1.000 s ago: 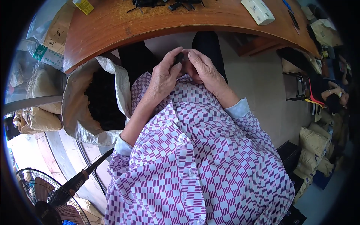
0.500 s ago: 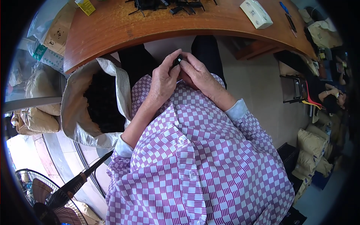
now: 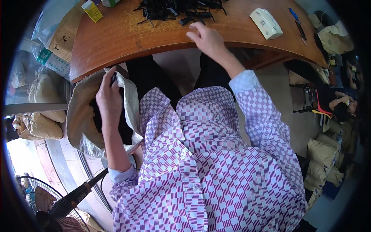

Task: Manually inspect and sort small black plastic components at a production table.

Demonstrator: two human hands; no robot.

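Observation:
My left hand [image 3: 108, 99] is over the mouth of a white woven sack [image 3: 79, 120] at my left side. Its fingers pinch a small black part [image 3: 113, 79], whose exact kind I cannot make out. Dark contents [image 3: 126, 125] fill the sack below, partly hidden by that hand. My right hand [image 3: 208, 40] reaches above the front of the wooden table, fingers apart and holding nothing. Just beyond its fingertips lies a pile of small black parts [image 3: 174, 9], some with thin stems sticking out.
A white patterned tissue box [image 3: 266, 24] and a blue pen [image 3: 293, 14] lie on the table's [image 3: 123, 36] right side; a yellow carton [image 3: 92, 11] stands at its left. A fan [image 3: 50, 205] is at lower left. Packed bags [image 3: 322, 152] and a seated person [image 3: 342, 104] are at right.
My hands, together before, have parted. The left has moved left over the sack with the small black part; the right has gone up toward the table pile and opened.

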